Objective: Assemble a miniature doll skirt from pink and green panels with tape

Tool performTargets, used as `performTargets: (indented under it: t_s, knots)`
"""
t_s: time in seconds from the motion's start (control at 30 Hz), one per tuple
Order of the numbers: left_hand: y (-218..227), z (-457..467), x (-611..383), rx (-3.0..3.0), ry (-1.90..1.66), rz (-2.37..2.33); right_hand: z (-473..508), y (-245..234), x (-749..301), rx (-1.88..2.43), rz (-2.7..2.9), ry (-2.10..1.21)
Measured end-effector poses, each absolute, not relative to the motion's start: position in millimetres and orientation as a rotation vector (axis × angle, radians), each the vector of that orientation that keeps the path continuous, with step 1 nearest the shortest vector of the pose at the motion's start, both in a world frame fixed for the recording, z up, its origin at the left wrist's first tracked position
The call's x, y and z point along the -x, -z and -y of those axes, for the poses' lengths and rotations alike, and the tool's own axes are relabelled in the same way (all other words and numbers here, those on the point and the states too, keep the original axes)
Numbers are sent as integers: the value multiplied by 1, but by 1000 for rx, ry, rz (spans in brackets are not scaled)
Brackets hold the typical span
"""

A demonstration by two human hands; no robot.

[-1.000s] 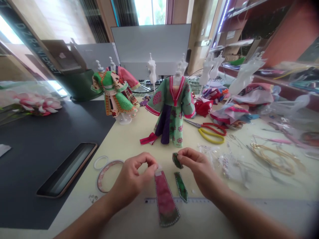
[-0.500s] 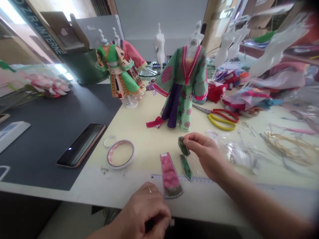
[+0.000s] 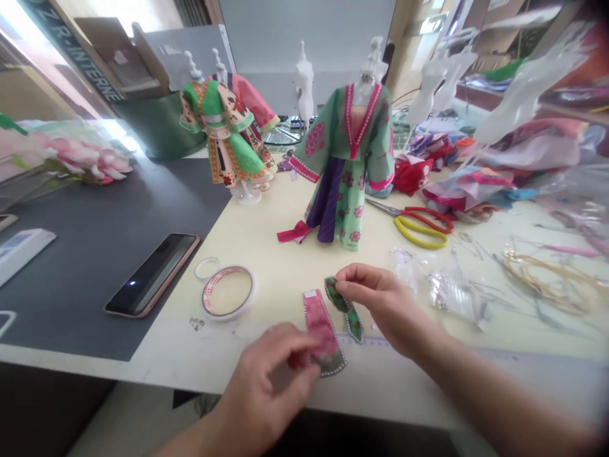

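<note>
The right hand (image 3: 387, 304) has its grip closed to a fine pinch, thumb against fingertips, with the upper edge of a green cloth piece (image 3: 332, 292) caught between them. Holding it by the edge leaves most of its patterned face and beaded border uncovered. The piece hangs above the counter (image 3: 266, 257), over the upper end of a second green piece (image 3: 354, 327), which lies flat there.

The left hand (image 3: 273, 374) has its grip partly spread, thumb and fingers apart, and nothing can be made out in it. Its fingertips are blurred over the lower part of a pink cloth strip (image 3: 318, 317); whether they touch it cannot be told. The strip lies flat with its narrow end away from the person, which leaves the white patch (image 3: 310, 294) there in plain sight, perhaps tape. A ruler (image 3: 380, 341) lies across the counter near the pieces, probably for easy measuring.

A tape roll (image 3: 208, 293) sits within the left hand's reach. On the right, clear bags (image 3: 457, 297) hold small shiny bits, probably beads, likely bagged to keep them together. Farther back, a green bin (image 3: 171, 130) stands beside a cardboard box (image 3: 117, 60); the bin's contents cannot be seen.
</note>
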State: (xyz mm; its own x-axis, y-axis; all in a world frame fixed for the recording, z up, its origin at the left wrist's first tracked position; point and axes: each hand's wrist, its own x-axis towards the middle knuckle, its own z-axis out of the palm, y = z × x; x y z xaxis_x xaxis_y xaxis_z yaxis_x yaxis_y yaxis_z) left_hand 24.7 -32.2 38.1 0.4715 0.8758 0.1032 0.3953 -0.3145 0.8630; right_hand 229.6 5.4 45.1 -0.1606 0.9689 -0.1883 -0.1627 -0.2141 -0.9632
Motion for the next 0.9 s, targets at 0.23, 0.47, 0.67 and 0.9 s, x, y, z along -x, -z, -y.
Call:
performTargets:
  t_s: [0.23,0.47,0.67,0.9]
  knots:
    - [-47,-1,-42,-1466,-892,-1155,0,-49,-226,1097,1121,-1651]
    - [-52,4,-41,-1225,-876,-1052,1,-50,-224,1117,1150,-1665]
    - [-59,18,-7,-1232,-705,-1278,-2,-48,-226,1231,1119,-1513]
    - [-35,5,-13,-1886,-646,-1347,-2,-47,-226,1274,1160,-1469]
